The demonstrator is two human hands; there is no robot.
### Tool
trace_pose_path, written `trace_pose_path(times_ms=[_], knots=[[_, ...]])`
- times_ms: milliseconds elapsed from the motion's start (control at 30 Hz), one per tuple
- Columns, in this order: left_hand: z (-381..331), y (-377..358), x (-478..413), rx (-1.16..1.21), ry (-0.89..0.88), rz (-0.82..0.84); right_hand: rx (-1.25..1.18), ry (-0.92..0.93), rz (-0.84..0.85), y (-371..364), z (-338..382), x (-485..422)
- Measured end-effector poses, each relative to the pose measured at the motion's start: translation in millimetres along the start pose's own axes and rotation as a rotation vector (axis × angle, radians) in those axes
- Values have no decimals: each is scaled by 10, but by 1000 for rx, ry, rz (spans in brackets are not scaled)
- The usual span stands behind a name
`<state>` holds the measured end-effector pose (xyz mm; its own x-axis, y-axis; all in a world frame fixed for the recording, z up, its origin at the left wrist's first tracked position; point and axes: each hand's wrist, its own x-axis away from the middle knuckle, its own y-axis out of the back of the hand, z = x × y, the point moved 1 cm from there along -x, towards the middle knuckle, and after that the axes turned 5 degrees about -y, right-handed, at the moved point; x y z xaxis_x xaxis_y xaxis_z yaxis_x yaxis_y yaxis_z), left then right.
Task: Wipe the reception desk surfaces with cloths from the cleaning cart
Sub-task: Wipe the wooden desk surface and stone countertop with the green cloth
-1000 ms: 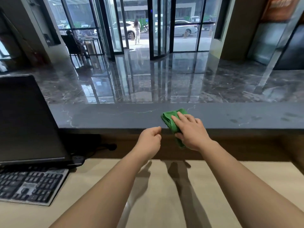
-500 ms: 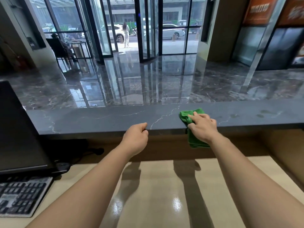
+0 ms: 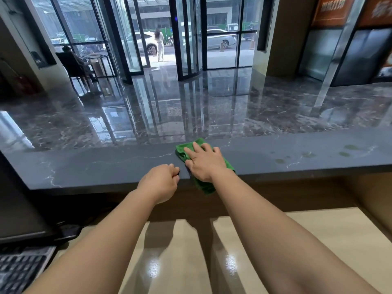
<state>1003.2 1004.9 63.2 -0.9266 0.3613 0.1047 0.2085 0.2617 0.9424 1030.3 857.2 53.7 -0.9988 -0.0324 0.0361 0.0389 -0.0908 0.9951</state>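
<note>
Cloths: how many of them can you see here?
1. The green cloth lies on the counter under the right hand, its near end hanging over the edge. The left hand holds none. Others may be out of view.

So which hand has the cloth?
The right hand, pressed flat on the green cloth on the dark counter; the left hand is curled and empty.

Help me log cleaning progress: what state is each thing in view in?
green cloth, spread on the counter, near end hanging over the edge.
right hand, fingers straight, pressing the cloth.
left hand, fingers curled, holding nothing.
counter, spots toward its right end.
</note>
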Motion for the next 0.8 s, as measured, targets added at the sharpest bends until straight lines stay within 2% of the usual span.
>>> trace_pose_path(times_ms=[100, 333, 500, 600, 800], knots=[[-32, 39, -26, -13, 27, -1, -9, -61, -9, 62, -303, -12], [21, 98, -11, -17, -26, 19, -22, -410, -53, 185, -1346, 198], [121, 105, -1, 30, -81, 44, -13, -549, -91, 145, -1248, 142], [155, 89, -14, 16, -114, 48, 6, -512, -108, 104, -953, 60], [197, 50, -29, 8, -149, 29, 12, -245, -102, 1, -46, -256]])
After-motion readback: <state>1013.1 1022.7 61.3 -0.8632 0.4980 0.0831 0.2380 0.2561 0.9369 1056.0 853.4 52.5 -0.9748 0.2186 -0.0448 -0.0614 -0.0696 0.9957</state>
